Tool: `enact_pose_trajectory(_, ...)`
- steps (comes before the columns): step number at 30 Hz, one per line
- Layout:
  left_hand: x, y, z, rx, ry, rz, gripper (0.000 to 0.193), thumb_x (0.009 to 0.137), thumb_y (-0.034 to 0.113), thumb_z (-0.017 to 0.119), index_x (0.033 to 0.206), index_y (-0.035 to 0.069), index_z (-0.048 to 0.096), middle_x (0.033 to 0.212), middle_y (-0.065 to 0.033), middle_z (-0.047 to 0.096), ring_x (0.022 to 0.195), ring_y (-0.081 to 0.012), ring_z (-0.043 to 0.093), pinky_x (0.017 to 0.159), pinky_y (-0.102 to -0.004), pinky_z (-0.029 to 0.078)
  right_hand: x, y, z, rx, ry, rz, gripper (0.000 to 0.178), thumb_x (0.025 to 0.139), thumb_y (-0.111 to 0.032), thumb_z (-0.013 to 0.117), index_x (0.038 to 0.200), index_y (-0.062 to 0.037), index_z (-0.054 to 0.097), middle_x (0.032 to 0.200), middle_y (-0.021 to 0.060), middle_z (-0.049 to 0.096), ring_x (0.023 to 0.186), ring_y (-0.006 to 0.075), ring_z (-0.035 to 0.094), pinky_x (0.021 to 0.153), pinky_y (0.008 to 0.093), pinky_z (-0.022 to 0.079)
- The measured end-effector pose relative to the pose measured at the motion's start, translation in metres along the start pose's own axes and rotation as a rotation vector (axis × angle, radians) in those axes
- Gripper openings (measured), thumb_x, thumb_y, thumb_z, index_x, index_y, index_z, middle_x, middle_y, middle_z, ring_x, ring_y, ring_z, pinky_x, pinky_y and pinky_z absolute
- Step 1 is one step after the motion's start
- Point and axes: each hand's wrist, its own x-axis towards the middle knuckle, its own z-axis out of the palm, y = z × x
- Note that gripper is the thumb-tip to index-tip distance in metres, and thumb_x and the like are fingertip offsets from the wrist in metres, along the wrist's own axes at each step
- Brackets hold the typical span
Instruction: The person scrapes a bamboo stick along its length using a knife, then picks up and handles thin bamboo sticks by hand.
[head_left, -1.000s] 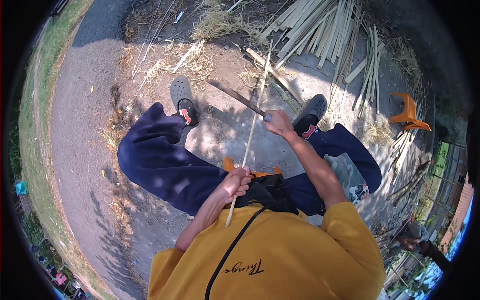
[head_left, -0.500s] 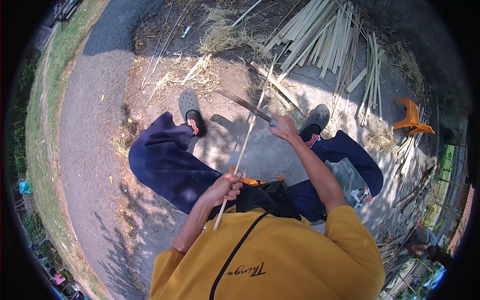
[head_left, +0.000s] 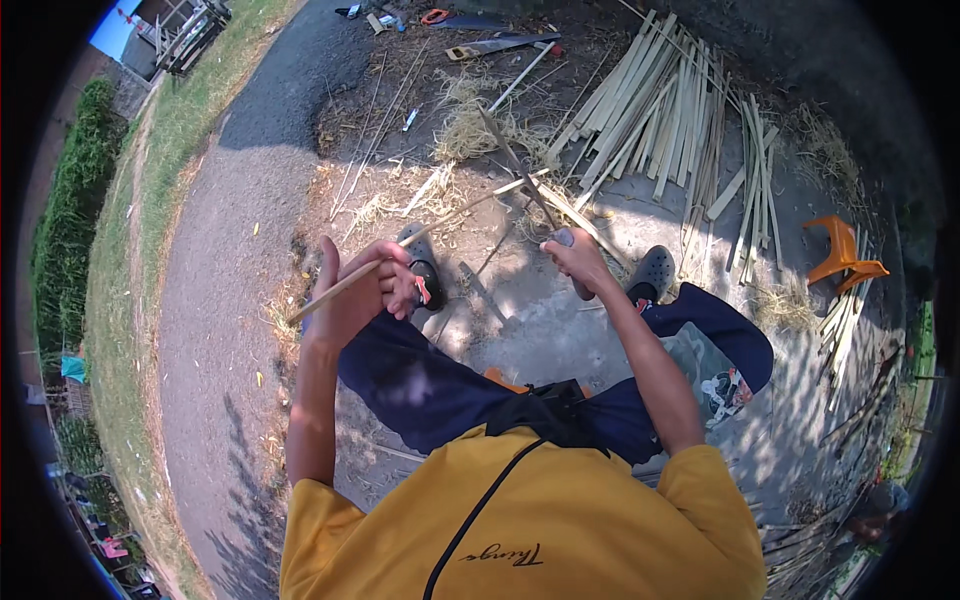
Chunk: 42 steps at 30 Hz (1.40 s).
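Observation:
My left hand (head_left: 355,290) is raised at the left with its thumb spread. A thin, pale bamboo stick (head_left: 455,215) lies across the palm, held loosely by the curled fingers. The stick slants away to the upper right. My right hand (head_left: 577,262) is closed round the handle of a long knife (head_left: 520,168). Its dark blade points up and left and crosses the far end of the stick. Whether blade and stick touch, I cannot tell.
Split bamboo strips (head_left: 650,110) lie heaped at the far right, with curly shavings (head_left: 470,130) nearby. A handsaw (head_left: 500,45) rests on the ground at the back. An orange plastic stool (head_left: 840,255) is at the right. My legs in dark trousers (head_left: 420,385) are spread on either side.
My left hand has moved up and left, its grip looser, and the stick has swung from steep to a flatter slant. The knife now points more steeply upward, still in my right hand.

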Motion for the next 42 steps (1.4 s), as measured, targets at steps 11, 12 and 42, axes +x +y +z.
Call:
enact_pose_trajectory(11, 0.059, 0.132, 0.096, 0.904, 0.089, 0.478, 0.076, 0.100, 0.069, 0.034, 0.120, 0.001, 0.060, 0.059, 0.0055, 0.041, 0.054, -0.0068, 0.039, 0.055, -0.0243, 0.031, -0.079, -0.091, -0.046, 0.448, 0.087, -0.063, 0.022, 0.089, -0.015, 0.070, 0.078, -0.0072, 0.053, 0.061, -0.0027, 0.049, 0.047, 0.0058, 0.044, 0.043, 0.0240, 0.035)
enact_pose_trajectory(12, 0.061, 0.144, 0.109, 1.030, 0.118, 0.524, 0.071, 0.103, 0.065, 0.031, 0.112, 0.002, 0.064, 0.056, 0.0069, 0.036, 0.051, -0.0066, 0.034, 0.052, -0.0256, 0.027, -0.087, -0.094, -0.048, 0.452, 0.093, -0.073, 0.022, 0.089, -0.015, 0.070, 0.078, -0.0072, 0.053, 0.061, -0.0027, 0.049, 0.047, 0.0058, 0.044, 0.043, 0.0240, 0.035)
enact_pose_trajectory(42, 0.168, 0.148, 0.182, 0.394, 0.141, 0.955, 0.057, 0.103, 0.066, 0.033, 0.082, 0.013, 0.042, 0.060, 0.0055, 0.023, 0.047, -0.0066, 0.020, 0.042, -0.0257, 0.015, -0.174, -0.122, 0.020, 0.707, -0.069, 0.010, 0.029, 0.096, -0.027, 0.067, 0.090, -0.0004, 0.057, 0.060, -0.0026, 0.047, 0.047, 0.0057, 0.041, 0.043, 0.0250, 0.033)
